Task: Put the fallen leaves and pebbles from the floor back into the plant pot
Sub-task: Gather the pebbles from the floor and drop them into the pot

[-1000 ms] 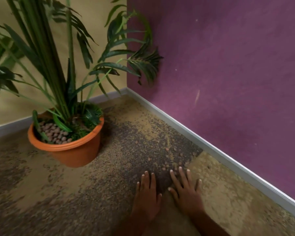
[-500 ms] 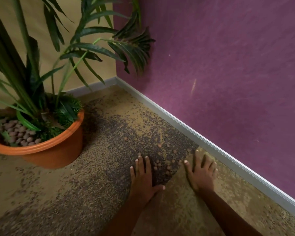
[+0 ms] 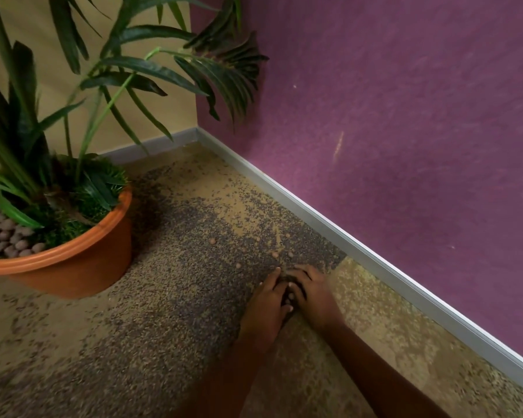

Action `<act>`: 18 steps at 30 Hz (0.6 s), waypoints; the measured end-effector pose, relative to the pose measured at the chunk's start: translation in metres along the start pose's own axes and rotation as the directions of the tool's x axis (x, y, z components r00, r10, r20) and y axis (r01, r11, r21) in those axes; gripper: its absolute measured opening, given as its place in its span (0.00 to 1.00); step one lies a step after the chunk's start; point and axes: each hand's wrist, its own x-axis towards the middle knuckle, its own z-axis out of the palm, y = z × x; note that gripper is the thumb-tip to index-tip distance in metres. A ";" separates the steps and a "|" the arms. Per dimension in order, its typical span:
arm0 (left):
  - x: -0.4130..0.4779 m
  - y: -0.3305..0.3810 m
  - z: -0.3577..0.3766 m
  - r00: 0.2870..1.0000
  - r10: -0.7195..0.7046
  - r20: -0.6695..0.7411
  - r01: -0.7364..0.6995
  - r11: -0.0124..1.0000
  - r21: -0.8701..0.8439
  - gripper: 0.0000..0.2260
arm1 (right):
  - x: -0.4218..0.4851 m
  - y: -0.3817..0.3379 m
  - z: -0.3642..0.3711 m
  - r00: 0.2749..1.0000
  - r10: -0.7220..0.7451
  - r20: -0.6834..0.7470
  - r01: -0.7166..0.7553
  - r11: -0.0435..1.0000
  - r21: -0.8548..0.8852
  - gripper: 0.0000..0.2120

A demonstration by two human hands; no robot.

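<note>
Both hands, my left hand [image 3: 266,306] and right hand [image 3: 310,292], cup together on the carpet [image 3: 169,303] (contents hidden). Loose pebbles [image 3: 274,254] lie just beyond; the pot [image 3: 82,260] stands well apart.

Dim warm light, soft overall blur, wide-angle bending at edges, pot [image 3: 73,267] shadow rightward.

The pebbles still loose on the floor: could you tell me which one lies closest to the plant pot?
The lone pebble, farthest left; the others lie further right, toward the baseboard.
</note>
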 end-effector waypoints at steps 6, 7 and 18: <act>-0.012 0.004 0.013 0.996 0.058 -0.062 -0.053 0.994 0.093 0.19 | -0.033 0.001 0.004 0.999 -0.008 -0.041 0.003 0.992 -0.126 0.18; -0.013 0.004 0.013 0.996 0.063 -0.065 -0.055 0.992 0.117 0.19 | -0.040 0.000 0.004 0.999 -0.008 -0.050 0.001 0.990 -0.139 0.19; -0.054 -0.011 -0.002 0.992 -0.056 -0.114 0.082 0.966 0.246 0.18 | -0.064 -0.005 -0.013 0.969 0.216 -0.120 -0.225 0.972 -0.062 0.13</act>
